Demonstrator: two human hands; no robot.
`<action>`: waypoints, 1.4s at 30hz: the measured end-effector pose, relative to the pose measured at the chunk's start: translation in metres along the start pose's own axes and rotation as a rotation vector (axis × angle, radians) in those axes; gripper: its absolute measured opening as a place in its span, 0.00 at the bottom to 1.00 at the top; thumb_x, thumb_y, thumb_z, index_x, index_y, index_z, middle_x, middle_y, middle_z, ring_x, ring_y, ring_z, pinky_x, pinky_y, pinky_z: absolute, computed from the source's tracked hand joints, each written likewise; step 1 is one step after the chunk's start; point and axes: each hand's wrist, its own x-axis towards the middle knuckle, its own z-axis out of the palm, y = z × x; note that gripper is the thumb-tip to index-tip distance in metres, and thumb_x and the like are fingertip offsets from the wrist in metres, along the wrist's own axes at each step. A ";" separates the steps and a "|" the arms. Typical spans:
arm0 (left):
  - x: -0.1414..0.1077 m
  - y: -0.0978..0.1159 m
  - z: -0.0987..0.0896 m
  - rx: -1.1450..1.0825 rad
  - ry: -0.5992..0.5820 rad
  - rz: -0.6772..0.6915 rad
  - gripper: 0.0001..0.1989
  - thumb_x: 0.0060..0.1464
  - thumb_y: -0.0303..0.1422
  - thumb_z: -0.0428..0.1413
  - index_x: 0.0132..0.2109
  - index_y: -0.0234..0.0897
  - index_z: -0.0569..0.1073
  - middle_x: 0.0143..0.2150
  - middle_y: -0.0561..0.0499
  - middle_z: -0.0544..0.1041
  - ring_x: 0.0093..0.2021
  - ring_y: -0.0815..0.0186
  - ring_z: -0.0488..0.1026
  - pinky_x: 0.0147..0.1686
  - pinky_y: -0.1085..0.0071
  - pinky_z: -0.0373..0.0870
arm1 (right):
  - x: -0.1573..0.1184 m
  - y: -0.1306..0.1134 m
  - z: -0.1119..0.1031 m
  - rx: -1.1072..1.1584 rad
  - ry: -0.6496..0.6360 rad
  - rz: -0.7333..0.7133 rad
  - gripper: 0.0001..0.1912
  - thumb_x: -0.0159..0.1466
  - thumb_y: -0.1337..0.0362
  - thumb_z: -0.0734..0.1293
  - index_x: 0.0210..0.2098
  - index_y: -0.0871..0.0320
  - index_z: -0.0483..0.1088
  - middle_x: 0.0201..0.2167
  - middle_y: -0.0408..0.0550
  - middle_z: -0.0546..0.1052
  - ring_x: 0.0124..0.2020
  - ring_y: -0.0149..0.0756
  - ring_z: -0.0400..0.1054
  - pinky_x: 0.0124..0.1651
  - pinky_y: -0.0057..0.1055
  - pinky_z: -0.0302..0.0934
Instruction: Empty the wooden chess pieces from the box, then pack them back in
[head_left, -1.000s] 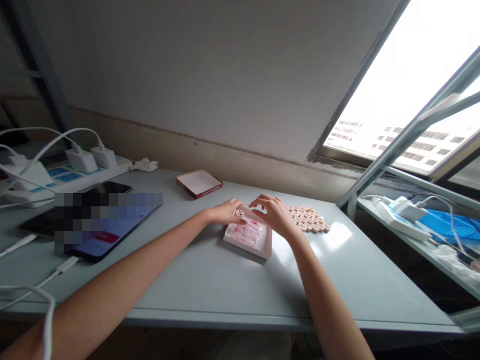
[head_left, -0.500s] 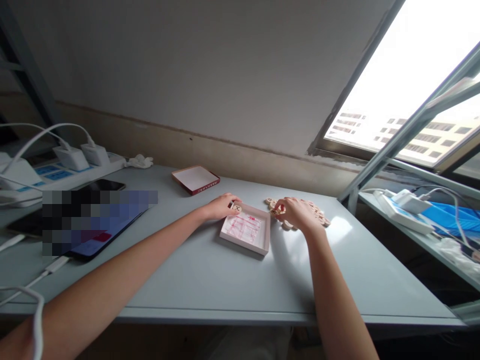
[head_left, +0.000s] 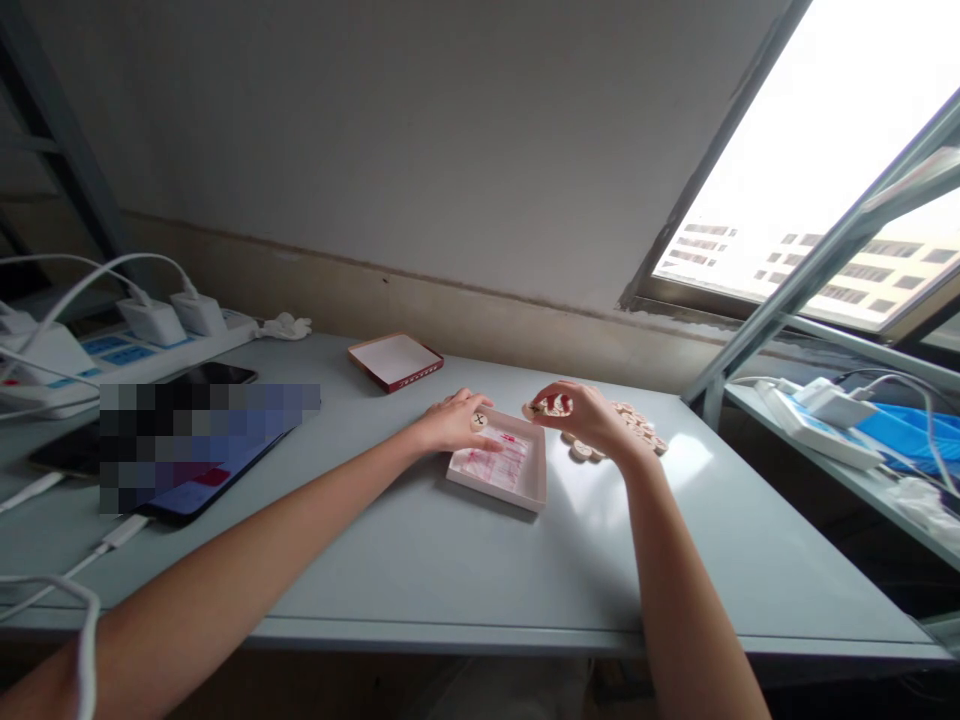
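A shallow pale box point(head_left: 531, 492) with a red-printed sheet inside sits mid-table. My left hand point(head_left: 454, 424) rests over its left rim, fingers apart; one round piece point(head_left: 479, 420) with a dark mark lies in the box's far left corner, between thumb and fingers. Just right of the box, my right hand point(head_left: 574, 408) pinches a round wooden piece point(head_left: 534, 410) above the table, near the box's far right corner. Several more round pieces point(head_left: 637, 428) are heaped beyond and beside that hand, which partly hides them.
Behind the box lies a red-edged lid point(head_left: 397, 362), white inside up. At left are a tablet point(head_left: 225, 465), a phone point(head_left: 217, 374) and a power strip point(head_left: 176, 350) with chargers and cables. A metal rack point(head_left: 780, 300) stands at right.
My right hand has lifted a piece from the table and moved slightly left, toward the box. My left hand's fingers have spread, its thumb now over the box's inside. The view has shifted slightly.
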 end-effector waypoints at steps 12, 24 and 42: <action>0.001 0.003 0.010 0.127 0.074 -0.030 0.26 0.40 0.47 0.54 0.48 0.46 0.62 0.49 0.49 0.61 0.48 0.57 0.64 0.44 0.63 0.63 | 0.008 -0.031 0.035 -0.179 -0.062 -0.189 0.04 0.54 0.63 0.65 0.30 0.55 0.69 0.26 0.41 0.72 0.28 0.30 0.64 0.36 0.28 0.48; 0.000 0.003 0.007 0.056 0.047 -0.027 0.29 0.42 0.49 0.52 0.51 0.43 0.60 0.51 0.46 0.59 0.50 0.54 0.63 0.47 0.60 0.60 | 0.007 -0.020 0.023 -0.140 -0.018 -0.138 0.03 0.57 0.65 0.62 0.28 0.55 0.67 0.27 0.40 0.73 0.28 0.30 0.65 0.39 0.29 0.48; 0.005 -0.007 -0.001 -0.178 0.134 -0.059 0.15 0.48 0.37 0.46 0.41 0.36 0.69 0.46 0.46 0.67 0.43 0.61 0.68 0.42 0.70 0.63 | -0.001 0.017 0.012 -0.293 -0.030 0.242 0.10 0.54 0.55 0.64 0.30 0.54 0.72 0.34 0.48 0.72 0.39 0.40 0.62 0.36 0.32 0.50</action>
